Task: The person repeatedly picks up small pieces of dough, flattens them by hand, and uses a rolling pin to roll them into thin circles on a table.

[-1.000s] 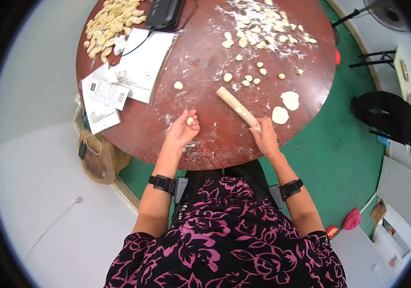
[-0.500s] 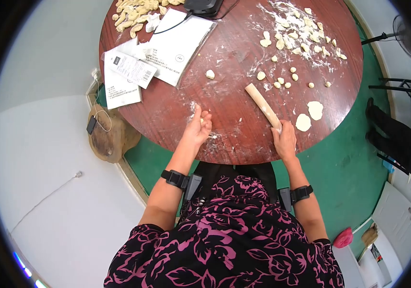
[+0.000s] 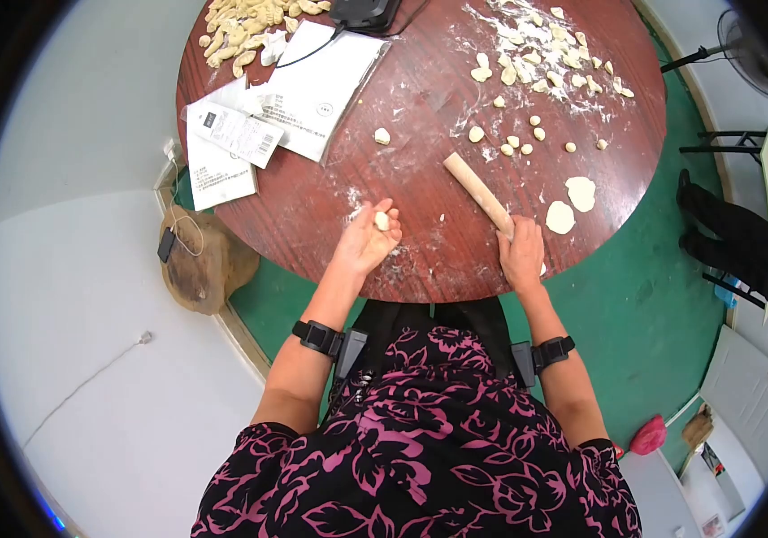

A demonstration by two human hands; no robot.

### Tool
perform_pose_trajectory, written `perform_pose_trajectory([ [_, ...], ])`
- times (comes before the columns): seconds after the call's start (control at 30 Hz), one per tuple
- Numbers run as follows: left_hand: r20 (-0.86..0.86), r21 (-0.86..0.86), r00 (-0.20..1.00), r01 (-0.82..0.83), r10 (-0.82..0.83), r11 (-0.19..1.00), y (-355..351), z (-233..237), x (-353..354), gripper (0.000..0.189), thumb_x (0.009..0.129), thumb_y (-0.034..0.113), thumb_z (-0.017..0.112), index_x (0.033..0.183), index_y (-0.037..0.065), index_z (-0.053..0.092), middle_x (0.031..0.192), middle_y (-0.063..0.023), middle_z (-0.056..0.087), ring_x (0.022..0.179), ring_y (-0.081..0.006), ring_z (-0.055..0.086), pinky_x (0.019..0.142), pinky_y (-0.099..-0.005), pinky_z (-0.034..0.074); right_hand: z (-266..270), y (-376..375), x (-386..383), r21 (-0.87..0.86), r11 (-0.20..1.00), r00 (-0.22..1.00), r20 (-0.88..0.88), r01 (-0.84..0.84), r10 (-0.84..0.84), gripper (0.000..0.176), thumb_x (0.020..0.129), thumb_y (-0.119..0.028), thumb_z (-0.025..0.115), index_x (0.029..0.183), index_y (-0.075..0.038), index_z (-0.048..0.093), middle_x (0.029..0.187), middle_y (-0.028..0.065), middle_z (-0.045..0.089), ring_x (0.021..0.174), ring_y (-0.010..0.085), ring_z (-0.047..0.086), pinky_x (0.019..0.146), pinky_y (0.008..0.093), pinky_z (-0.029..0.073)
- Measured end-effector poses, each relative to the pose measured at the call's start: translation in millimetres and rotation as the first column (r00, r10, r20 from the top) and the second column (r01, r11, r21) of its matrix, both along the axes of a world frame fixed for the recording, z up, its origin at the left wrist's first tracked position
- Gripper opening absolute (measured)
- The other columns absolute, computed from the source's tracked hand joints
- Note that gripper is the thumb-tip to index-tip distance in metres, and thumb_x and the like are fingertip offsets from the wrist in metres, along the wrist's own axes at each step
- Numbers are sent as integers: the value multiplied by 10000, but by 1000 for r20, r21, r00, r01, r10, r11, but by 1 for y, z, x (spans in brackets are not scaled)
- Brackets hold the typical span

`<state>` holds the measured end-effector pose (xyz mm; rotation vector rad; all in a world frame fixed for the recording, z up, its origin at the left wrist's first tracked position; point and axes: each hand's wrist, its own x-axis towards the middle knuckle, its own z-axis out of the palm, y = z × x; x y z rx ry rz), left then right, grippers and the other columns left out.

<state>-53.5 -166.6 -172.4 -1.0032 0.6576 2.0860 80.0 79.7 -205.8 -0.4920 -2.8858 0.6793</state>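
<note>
My left hand (image 3: pixel 366 244) is turned palm up near the table's front edge, its fingers curled around a small pale dough ball (image 3: pixel 382 221). Wrapped round the lower end of a wooden rolling pin (image 3: pixel 477 192) is my right hand (image 3: pixel 522 255). The pin slants up and to the left across the tabletop. To the right of it lie two flat dough wrappers, a nearer one (image 3: pixel 560 217) and a farther one (image 3: pixel 581 193). Beyond the pin sit several small dough balls (image 3: pixel 513 142). A single dough piece (image 3: pixel 382 136) rests farther left.
On the round table (image 3: pixel 312 215), floured dough pieces (image 3: pixel 572 54) are scattered at the back right. Shaped dough (image 3: pixel 245 27) is piled at the back left, near white packets (image 3: pixel 316 99) and a black device (image 3: pixel 364 13). A person's dark-clothed legs (image 3: pixel 733 233) show at the right.
My left hand has opened its palm upward, so the dough ball now shows clearly in it. My right hand stays on the rolling pin. The whole view has shifted slightly.
</note>
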Motion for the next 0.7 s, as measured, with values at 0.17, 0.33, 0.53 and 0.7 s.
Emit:
perform_pose_trajectory([
  [0.17,4,139,997,78,-80,987,-6,-14,0,282,938,78,453,1213,15,439,985,-143,545,695,-171,483,585,-247,428,-3,-2,-1,53,998,1000,13,-18,17,358,755,-142,668,1058,-54,497,992,118,518,921,313,490,760,422,403],
  [0.33,-47,211,995,96,-88,973,-6,-19,1,267,946,135,484,1179,5,464,893,-97,535,596,-90,405,430,-187,296,-4,-1,0,67,998,1000,18,-16,15,353,756,-152,667,1056,-65,503,997,110,521,920,309,493,756,418,405],
  [0.53,-259,-251,953,90,-157,964,12,7,4,360,956,384,450,934,30,515,649,-9,426,451,-71,310,351,-201,206,-2,-3,-1,70,997,1000,16,-11,9,348,756,-152,667,1052,-62,506,1001,109,522,928,309,493,765,419,406],
  [0.7,-302,-392,949,-37,-91,919,18,26,1,584,915,586,375,560,123,346,457,15,244,351,-84,221,307,-233,138,-1,-3,-1,65,998,1000,8,-22,22,360,754,-147,666,1066,-59,509,1006,108,524,928,307,493,771,413,407],
])
